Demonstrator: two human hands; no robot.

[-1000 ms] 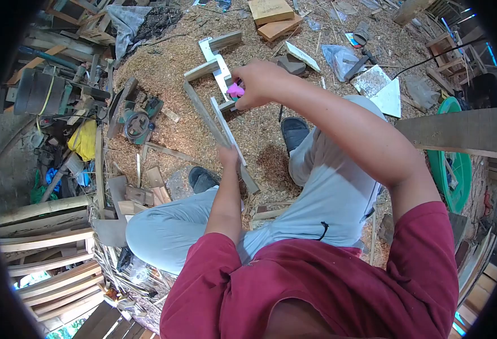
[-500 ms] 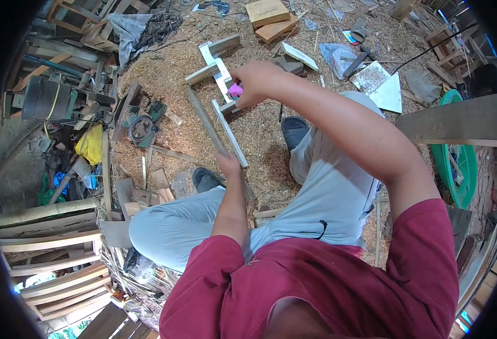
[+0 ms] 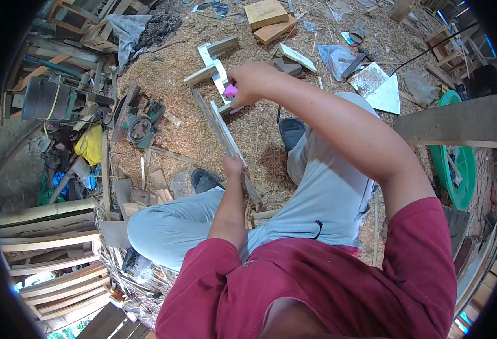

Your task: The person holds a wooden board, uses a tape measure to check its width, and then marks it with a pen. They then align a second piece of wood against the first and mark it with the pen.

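Observation:
My left hand [image 3: 233,165] is wrapped round a long weathered wooden strip [image 3: 210,120] that slants across the sawdust. Alongside it runs a pale narrow slat [image 3: 224,133], part of a stepped wooden piece [image 3: 208,57] with short blocks, such as the upper block [image 3: 224,45] and the left block [image 3: 201,74], along its length. Over the middle of that stepped piece, my right hand [image 3: 252,83] is closed on a small bright pink object [image 3: 231,90]. Its kind cannot be made out, since the fingers hide most of it.
Two thick wooden blocks [image 3: 266,14] lie stacked beyond. On the left are a green machine with a round wheel [image 3: 140,129] and a rack of slats [image 3: 56,243]. A thick beam [image 3: 457,121] juts in from the right above a green basin [image 3: 462,186]. Sawdust covers the ground.
The upper part of the weathered strip has shifted right, closer against the pale slat, with my left hand still on it. My right hand has moved slightly left with the pink object.

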